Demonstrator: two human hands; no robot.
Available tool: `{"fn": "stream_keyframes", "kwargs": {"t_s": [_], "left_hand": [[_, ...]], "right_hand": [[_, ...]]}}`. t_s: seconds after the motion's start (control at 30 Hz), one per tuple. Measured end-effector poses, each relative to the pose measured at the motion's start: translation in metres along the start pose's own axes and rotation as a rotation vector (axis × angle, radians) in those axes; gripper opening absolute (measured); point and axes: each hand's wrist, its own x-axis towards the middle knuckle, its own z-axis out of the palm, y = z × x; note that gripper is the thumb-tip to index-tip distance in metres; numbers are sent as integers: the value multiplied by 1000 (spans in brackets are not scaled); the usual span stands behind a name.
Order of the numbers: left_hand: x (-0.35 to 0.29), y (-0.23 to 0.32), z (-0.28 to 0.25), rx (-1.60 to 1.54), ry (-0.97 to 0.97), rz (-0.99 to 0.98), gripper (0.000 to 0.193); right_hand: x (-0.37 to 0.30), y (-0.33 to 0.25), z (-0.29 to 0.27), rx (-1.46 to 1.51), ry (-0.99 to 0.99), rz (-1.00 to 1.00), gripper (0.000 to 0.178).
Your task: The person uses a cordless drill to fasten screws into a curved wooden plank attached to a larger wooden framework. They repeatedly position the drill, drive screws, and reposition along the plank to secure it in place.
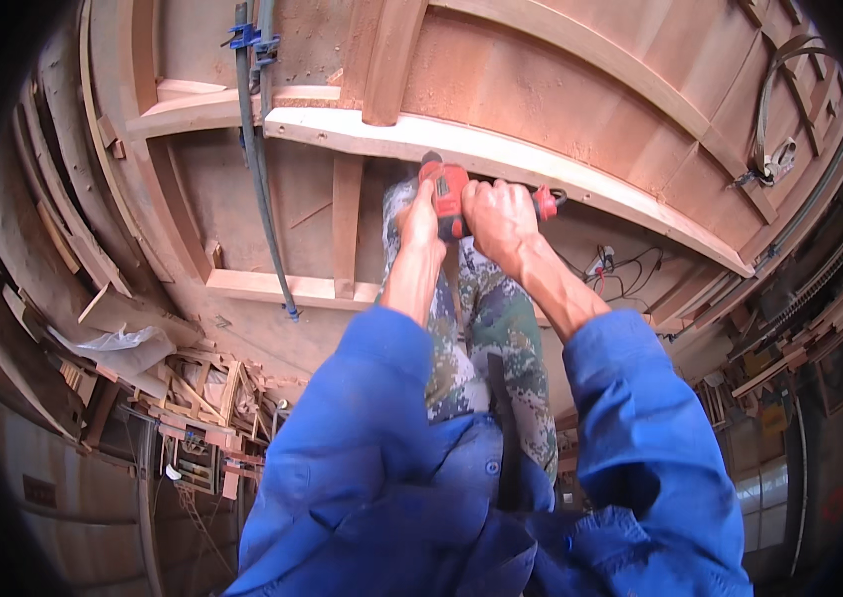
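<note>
"One power tool [451,181], red and black, and two hands on it. Where is it exactly?"

"Right at the near edge of the pale curved beam [511,151], above the person's camouflage trousers [513,323]. Its dark nose sits at the wood's edge; whether it actually touches, I can't tell."

"How are the fingers placed?"

"The left hand [419,217] is closed on the head end, thumb laid along the casing. The right hand [501,214] is wrapped over the body, knuckles up. Some of the left fingers are hidden underneath."

"Why spread them like that?"

"I'd judge it's for control: one hand near the working end to guide it, the other further back to steady the weight. The tail points right, which probably keeps the cord [560,197] away from the nose."

"And that long bar clamp [262,189] on the left?"

"It runs across the wooden frame, with blue fittings [243,38] near the top. My guess is that it draws the rails together. It stands well apart from the tool, so both forearms have room between."

"The dark cables [630,271]?"

"Loosely bunched beyond the right forearm, clear of the grip."
</note>
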Motion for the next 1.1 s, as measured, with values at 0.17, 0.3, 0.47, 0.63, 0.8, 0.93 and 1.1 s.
{"fn": "stream_keyframes", "kwargs": {"t_s": [0.17, 0.3, 0.47, 0.63, 0.8, 0.93, 1.1], "left_hand": [[-3, 7, 2, 10, 13, -27, 28], [-9, 10, 4, 31, 68, -51, 28], [9, 4, 1, 57, -16, -57, 38], [4, 14, -4, 61, -17, -133, 41], [11, 8, -3, 43, -2, -87, 43], [3, 13, 1, -2, 23, -92, 33], [4, 11, 1, -19, 27, -73, 32]], "right_hand": [[6, -3, 9, -9, 57, 23, 23], [10, 1, -1, 26, -34, 14, 25], [16, 4, -7, -23, -58, -6, 25], [16, -8, -20, -32, -133, 6, 24], [18, -6, -22, -37, -125, -5, 23], [16, -9, -20, -43, -125, -1, 21], [17, -6, -19, -33, -103, -1, 20]]}}
